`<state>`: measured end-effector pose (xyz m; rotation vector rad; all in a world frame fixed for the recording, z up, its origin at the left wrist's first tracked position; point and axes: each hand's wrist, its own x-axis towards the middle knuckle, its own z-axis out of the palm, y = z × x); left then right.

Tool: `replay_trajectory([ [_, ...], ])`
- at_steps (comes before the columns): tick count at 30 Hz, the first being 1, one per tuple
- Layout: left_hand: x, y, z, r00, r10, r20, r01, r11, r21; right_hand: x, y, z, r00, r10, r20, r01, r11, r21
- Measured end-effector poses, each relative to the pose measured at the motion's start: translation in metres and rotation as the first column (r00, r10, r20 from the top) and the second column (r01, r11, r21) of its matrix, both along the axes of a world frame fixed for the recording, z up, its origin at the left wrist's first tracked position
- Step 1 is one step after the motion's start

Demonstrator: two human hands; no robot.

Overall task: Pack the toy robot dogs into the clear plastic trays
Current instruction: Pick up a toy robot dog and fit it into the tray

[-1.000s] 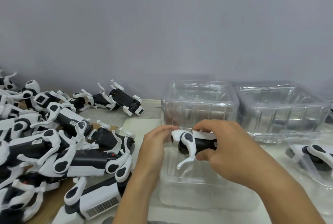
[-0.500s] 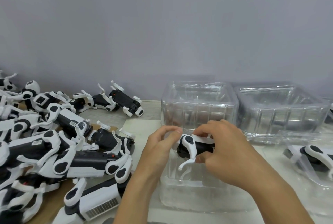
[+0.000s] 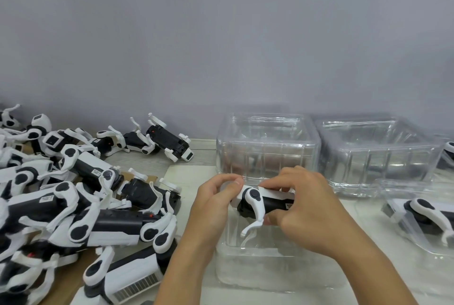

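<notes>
Both hands clamp one toy dog (image 3: 264, 202) over the near tray (image 3: 270, 268): left hand (image 3: 216, 204) apparently pinching its head, right hand (image 3: 302, 209) wrapping the body. Next, lower it in squarely.

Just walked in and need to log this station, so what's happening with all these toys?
A person is packing toy robot dogs into clear plastic trays. Both the left hand and right hand grip one toy dog just above an open tray. A pile of unpacked dogs lies to the left, stacked trays stand behind, and a packed dog lies at right.
</notes>
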<state>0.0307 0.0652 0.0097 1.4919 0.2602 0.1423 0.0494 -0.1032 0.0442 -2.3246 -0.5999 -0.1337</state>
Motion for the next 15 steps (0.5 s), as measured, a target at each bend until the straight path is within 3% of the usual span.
replay_trajectory([
  [4,-0.0002,-0.0003,0.0007,1.0,-0.006,0.024,0.006,1.0,-0.002,-0.0003,-0.0002,0.0015,0.999,0.001,-0.038,0.001,0.998,0.056],
  [15,0.0007,0.0015,-0.0004,1.0,-0.013,0.003,0.013,0.999,0.051,0.0006,0.0011,-0.0041,1.0,0.005,0.013,-0.005,1.0,0.001],
])
